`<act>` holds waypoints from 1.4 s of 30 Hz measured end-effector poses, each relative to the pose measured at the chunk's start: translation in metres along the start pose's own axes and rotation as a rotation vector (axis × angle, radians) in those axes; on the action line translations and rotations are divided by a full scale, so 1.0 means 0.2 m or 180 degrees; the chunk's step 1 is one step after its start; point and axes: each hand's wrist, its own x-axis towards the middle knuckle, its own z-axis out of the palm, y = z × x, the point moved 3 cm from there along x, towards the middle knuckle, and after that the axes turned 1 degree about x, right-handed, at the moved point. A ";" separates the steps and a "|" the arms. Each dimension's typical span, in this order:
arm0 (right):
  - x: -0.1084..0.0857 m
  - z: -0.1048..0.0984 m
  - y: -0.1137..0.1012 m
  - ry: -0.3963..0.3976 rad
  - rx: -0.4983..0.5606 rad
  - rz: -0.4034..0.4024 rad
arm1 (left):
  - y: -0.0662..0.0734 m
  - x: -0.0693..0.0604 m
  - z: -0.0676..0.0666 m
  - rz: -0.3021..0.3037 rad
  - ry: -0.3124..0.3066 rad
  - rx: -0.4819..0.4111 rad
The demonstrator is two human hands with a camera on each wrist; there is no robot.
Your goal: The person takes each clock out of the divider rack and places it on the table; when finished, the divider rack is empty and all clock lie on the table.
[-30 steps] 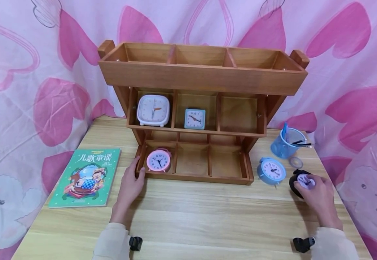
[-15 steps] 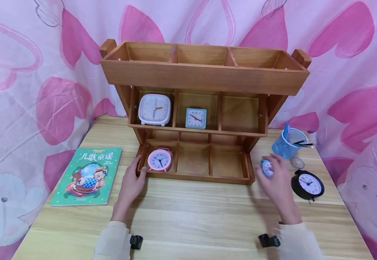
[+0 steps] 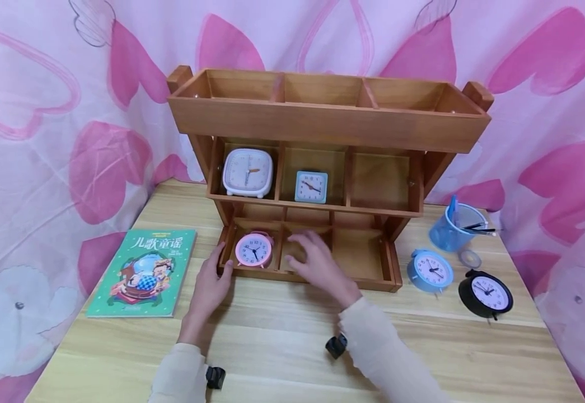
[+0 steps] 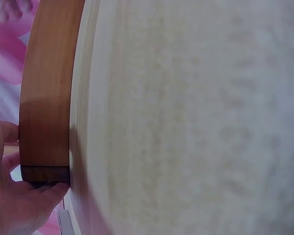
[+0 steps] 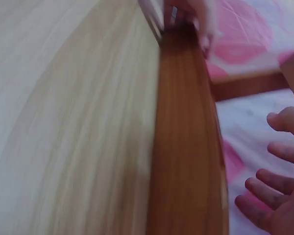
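A wooden three-tier shelf [image 3: 322,124] stands at the centre. My left hand [image 3: 209,290] grips its lower left corner; in the left wrist view the hand [image 4: 19,203] has its thumb and fingers around the board's end [image 4: 45,142]. My right hand [image 3: 321,270], fingers spread and holding nothing, is over the bottom tier's middle compartment, beside the pink clock [image 3: 254,250] in the left one. In the right wrist view the hand [image 5: 284,191] is beside the shelf's front board [image 5: 186,137]. A white clock [image 3: 248,172] and a small square clock [image 3: 310,187] sit in the middle tier.
On the table's right are a blue clock [image 3: 430,271], a black clock [image 3: 486,294], a clear ring [image 3: 469,258] and a blue pen cup [image 3: 450,230]. A green book [image 3: 143,274] lies at the left. A pink patterned curtain [image 3: 282,33] hangs behind.
My right hand went from the black clock to the blue clock, then left to the shelf's bottom tier, leaving both clocks on the table. My left hand stayed at the corner.
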 end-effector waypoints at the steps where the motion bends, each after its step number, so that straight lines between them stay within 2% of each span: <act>1: 0.03 0.04 -0.02 -0.0069 -0.0028 -0.0054 | 0.00 0.00 0.00 -0.0009 0.0002 -0.0006; 7: 0.13 0.19 -0.07 -0.0325 -0.0405 -0.0323 | 0.00 0.00 0.00 0.0029 0.0048 -0.0037; 11: 0.17 0.24 -0.07 -0.0554 -0.0577 -0.0328 | -0.01 0.00 0.01 0.0063 0.0053 -0.0050; 17: 0.18 0.28 -0.06 -0.0878 -0.0517 -0.0234 | -0.02 0.00 0.03 0.0062 0.0038 -0.0036; 23: 0.20 0.30 -0.06 -0.0914 -0.0472 -0.0210 | -0.01 0.00 0.03 0.0041 0.0063 -0.0038; 32: 0.26 0.32 -0.05 -0.0888 -0.0639 -0.0135 | -0.01 0.01 0.02 0.0046 0.0100 -0.0016; 42: 0.34 0.33 -0.05 -0.1328 -0.0392 -0.0035 | -0.02 0.00 0.01 0.0045 0.0129 0.0001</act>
